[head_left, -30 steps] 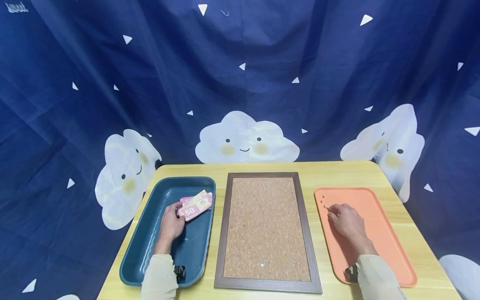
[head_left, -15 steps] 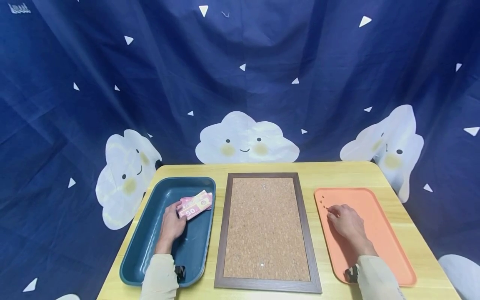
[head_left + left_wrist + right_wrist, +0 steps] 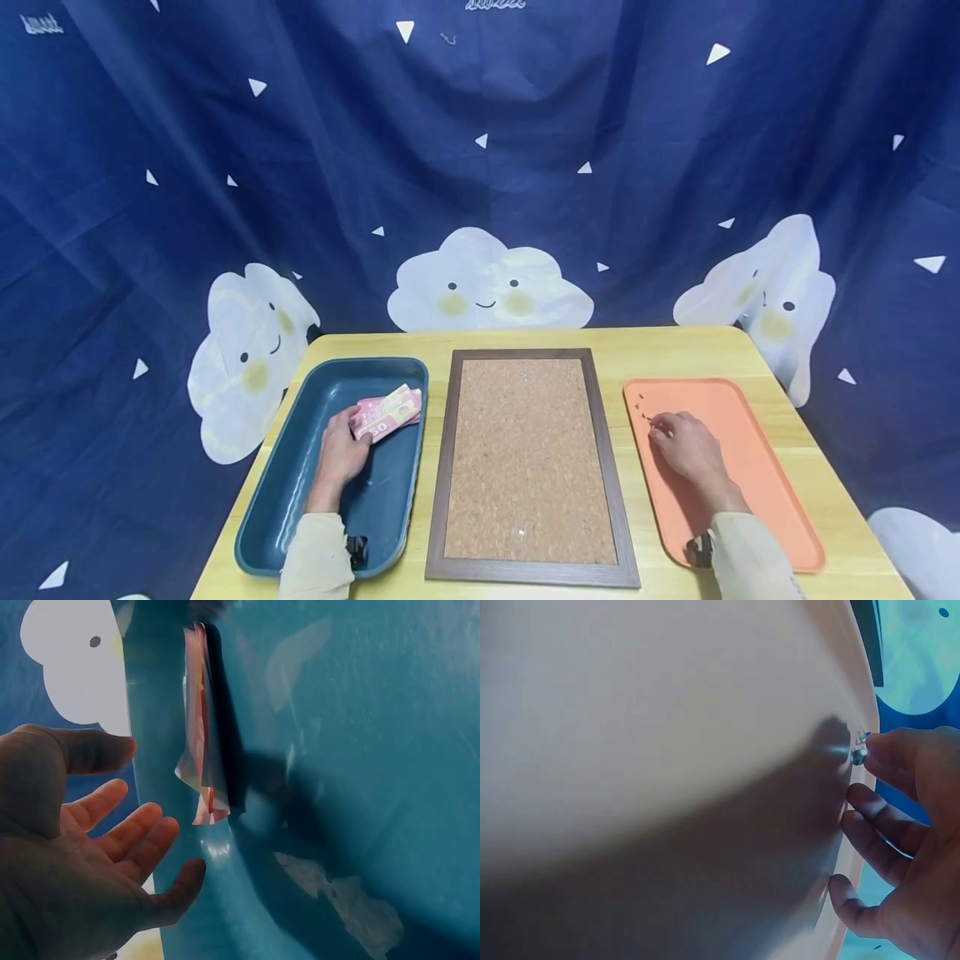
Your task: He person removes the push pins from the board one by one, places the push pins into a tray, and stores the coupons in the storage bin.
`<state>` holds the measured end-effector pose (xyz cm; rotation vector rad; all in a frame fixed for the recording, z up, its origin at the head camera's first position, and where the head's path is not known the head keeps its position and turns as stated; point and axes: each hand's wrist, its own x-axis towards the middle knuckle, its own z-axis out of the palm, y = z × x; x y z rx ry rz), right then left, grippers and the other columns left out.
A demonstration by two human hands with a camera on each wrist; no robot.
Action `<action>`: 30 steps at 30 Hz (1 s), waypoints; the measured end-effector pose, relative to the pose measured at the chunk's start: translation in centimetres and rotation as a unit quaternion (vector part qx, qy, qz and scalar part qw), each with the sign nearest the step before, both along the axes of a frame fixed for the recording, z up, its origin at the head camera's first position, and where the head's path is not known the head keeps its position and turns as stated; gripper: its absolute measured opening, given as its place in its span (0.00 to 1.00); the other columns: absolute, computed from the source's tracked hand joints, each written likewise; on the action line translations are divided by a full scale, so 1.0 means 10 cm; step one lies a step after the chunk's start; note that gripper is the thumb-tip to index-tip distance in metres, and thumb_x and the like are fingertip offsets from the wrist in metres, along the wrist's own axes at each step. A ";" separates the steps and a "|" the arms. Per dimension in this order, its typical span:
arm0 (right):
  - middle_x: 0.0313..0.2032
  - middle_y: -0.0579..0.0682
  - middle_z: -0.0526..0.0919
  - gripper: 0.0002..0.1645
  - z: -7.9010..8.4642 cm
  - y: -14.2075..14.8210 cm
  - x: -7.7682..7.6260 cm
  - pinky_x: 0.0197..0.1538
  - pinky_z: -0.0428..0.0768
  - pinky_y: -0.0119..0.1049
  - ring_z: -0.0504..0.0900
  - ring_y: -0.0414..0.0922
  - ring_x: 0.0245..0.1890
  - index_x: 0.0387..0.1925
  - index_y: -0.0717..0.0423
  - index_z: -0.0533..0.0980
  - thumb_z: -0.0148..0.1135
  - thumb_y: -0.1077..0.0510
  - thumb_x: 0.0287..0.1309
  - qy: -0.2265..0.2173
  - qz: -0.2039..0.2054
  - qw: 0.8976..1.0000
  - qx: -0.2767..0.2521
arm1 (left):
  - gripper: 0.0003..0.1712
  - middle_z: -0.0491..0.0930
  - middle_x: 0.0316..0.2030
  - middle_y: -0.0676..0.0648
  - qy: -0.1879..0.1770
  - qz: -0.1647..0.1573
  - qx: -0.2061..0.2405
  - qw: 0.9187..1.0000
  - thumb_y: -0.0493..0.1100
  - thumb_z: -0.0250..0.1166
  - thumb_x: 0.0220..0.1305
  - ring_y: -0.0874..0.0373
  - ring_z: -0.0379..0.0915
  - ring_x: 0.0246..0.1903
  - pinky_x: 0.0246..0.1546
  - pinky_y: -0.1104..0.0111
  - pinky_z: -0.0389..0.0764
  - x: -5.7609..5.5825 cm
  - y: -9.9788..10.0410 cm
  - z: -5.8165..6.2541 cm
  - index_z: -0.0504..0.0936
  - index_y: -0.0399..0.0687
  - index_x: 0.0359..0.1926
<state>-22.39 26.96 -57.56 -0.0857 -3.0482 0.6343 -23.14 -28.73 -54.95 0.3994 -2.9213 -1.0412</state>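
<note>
My left hand (image 3: 341, 454) reaches into the dark blue tray (image 3: 255, 533), beside a small stack of pink and yellow paper coupons (image 3: 390, 412) printed "50". In the left wrist view the fingers are spread and loosely bent, with a gap between them and the coupons (image 3: 202, 727). On the right, my right hand (image 3: 690, 450) is low over the orange tray (image 3: 772, 517), near its left rim. Several tiny push pins (image 3: 639, 406) lie there. Seen from the right wrist, the thumb tip is right at two clear, shiny pins (image 3: 858, 756); the other fingers are loosely bent.
Between the trays lies a brown-framed cork board (image 3: 528, 467). A light wooden table (image 3: 675, 354) carries everything. Behind it hangs a dark blue curtain (image 3: 480, 108) with white clouds and triangles.
The head view has shifted slightly, moving the whole scene a little down and left. Both hands stay at about the same places; the coupons and pins have not visibly moved.
</note>
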 end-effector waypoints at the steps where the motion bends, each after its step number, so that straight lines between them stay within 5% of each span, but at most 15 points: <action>1: 0.39 0.56 0.82 0.13 0.00 0.00 -0.01 0.40 0.75 0.56 0.79 0.56 0.41 0.44 0.54 0.80 0.61 0.53 0.60 0.002 0.000 1.000 0.001 | 0.34 0.61 0.66 0.32 -0.002 -0.003 -0.002 1.000 0.39 0.58 0.62 0.36 0.57 0.65 0.66 0.45 0.58 0.00 0.01 0.01 0.62 0.39 0.69; 10: 0.39 0.57 0.82 0.17 0.00 -0.07 -0.05 0.40 0.75 0.55 0.80 0.57 0.41 0.49 0.56 0.79 0.58 0.52 0.62 0.013 -0.009 1.000 -0.009 | 0.34 0.60 0.68 0.37 -0.004 -0.025 -0.023 0.999 0.46 0.59 0.64 0.39 0.55 0.65 0.58 0.38 0.60 0.02 0.10 0.12 0.62 0.46 0.70; 18: 0.42 0.58 0.81 0.19 0.06 -0.20 -0.11 0.41 0.75 0.57 0.80 0.57 0.43 0.53 0.55 0.76 0.56 0.51 0.63 0.040 -0.011 0.999 -0.016 | 0.33 0.61 0.68 0.39 0.018 -0.048 -0.020 0.998 0.51 0.58 0.66 0.40 0.57 0.64 0.56 0.39 0.61 -0.07 0.29 0.21 0.63 0.48 0.69; 30: 0.64 0.65 0.68 0.34 0.11 -0.37 -0.20 0.53 0.65 0.70 0.65 0.68 0.62 0.68 0.53 0.63 0.55 0.45 0.65 0.027 0.004 1.000 -0.015 | 0.34 0.58 0.72 0.42 0.019 -0.095 -0.041 0.994 0.54 0.54 0.68 0.41 0.52 0.69 0.63 0.39 0.53 -0.18 0.54 0.29 0.60 0.52 0.72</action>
